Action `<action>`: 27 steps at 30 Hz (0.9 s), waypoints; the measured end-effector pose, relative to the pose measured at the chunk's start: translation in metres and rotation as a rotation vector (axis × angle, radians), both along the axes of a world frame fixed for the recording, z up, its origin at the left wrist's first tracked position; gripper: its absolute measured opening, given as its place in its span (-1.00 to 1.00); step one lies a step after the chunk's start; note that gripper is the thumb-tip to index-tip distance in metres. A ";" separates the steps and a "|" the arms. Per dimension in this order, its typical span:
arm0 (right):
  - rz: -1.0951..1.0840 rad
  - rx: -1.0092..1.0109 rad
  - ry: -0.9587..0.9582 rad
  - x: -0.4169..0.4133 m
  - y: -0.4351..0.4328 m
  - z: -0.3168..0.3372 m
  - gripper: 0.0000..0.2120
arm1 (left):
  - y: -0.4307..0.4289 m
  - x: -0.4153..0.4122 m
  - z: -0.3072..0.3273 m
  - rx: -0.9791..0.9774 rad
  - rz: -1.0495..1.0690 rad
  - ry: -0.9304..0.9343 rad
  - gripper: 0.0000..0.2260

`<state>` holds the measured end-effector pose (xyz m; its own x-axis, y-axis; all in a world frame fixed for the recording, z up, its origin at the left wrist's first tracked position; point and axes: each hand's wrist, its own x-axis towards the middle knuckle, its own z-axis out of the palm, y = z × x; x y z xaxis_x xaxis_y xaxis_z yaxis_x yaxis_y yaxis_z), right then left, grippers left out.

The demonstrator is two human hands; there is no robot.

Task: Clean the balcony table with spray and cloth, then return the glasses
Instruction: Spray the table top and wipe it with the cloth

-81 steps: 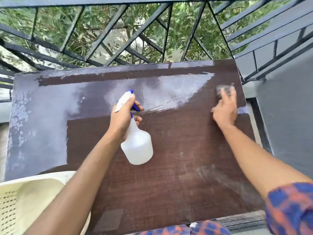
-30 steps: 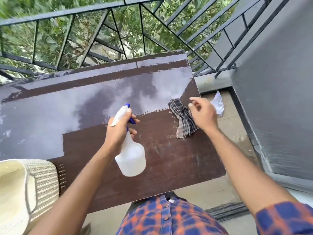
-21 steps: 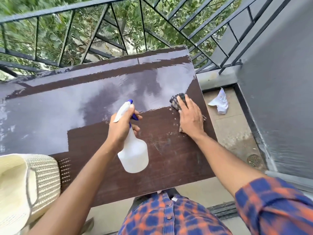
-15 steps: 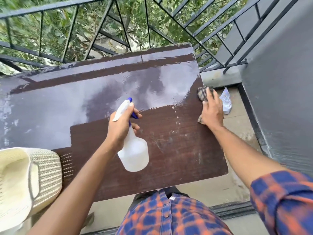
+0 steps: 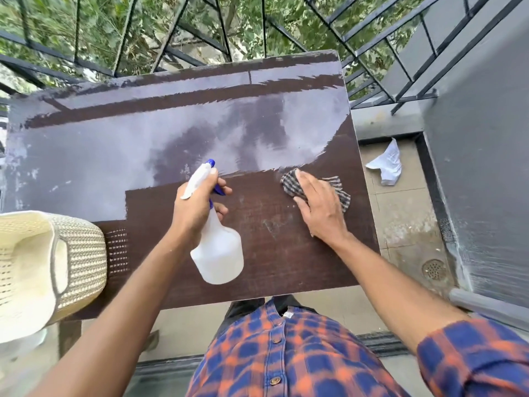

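A: Left side first?
B: Cream chair (image 5: pixel 77 253) overlaps the worktop's (image 5: pixel 286 267) near left corner.
A: Spray?
B: The left hand (image 5: pixel 194 207) is wrapped round the neck of the bottle (image 5: pixel 219 253), one finger on the blue trigger. It's over the middle of the near half, nozzle toward the far edge. Can't tell if the base touches the surface.
A: Cloth?
B: Checked cloth (image 5: pixel 342 193) lies on the worktop close to the right edge, about midway along it. The right hand (image 5: pixel 320 207) lies flat on top, fingers straight, pressing down. Cloth shows past the fingertips and on the right.
A: Surface?
B: Far half has a wet sheen, near half dull brown.
A: Off the worktop?
B: Paper scrap (image 5: pixel 386 164) on the floor (image 5: pixel 406 224) just right of it, drain (image 5: pixel 433 269) by the wall (image 5: pixel 486 167). Railing (image 5: pixel 200 38) beyond the far edge.
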<state>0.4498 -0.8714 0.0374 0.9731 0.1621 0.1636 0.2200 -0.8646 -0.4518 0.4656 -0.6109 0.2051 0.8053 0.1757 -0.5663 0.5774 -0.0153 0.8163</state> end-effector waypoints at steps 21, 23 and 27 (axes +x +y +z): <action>0.251 0.090 0.141 0.010 0.022 0.009 -0.40 | 0.024 -0.055 -0.006 0.001 0.146 0.008 -0.72; 0.379 0.084 0.134 -0.042 0.021 0.005 -0.39 | 0.023 -0.060 -0.007 0.013 0.131 0.015 -0.72; 0.421 0.131 0.203 -0.099 -0.004 0.004 -0.38 | 0.020 -0.067 -0.009 0.024 0.113 0.020 -0.71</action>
